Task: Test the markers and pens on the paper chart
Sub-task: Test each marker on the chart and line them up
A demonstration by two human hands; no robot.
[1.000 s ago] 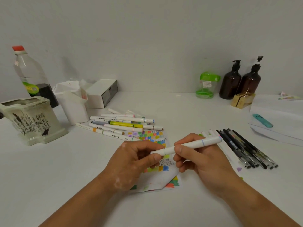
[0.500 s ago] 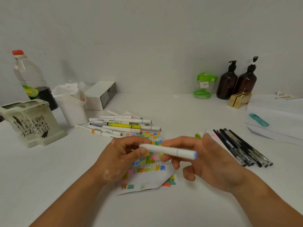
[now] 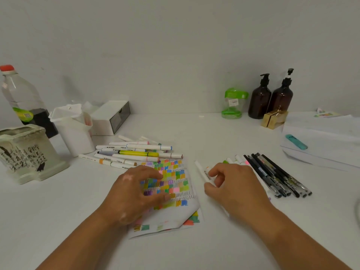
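Pale wall point(image 3: 175, 45), white table point(image 3: 58, 221), prob. matte

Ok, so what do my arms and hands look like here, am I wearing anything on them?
Nothing worn that shows. The left hand and right hand are bare: no gloves, no rings in view. No watch or bracelet at either wrist. The left forearm and right forearm are bare down to the picture's bottom edge, so no sleeve shows.

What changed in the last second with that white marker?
The left hand let go of the white marker and dropped onto the paper chart. The right hand carried the marker down to the table beside the chart, fingers still curled on it. The marker pile and black pens stayed put.
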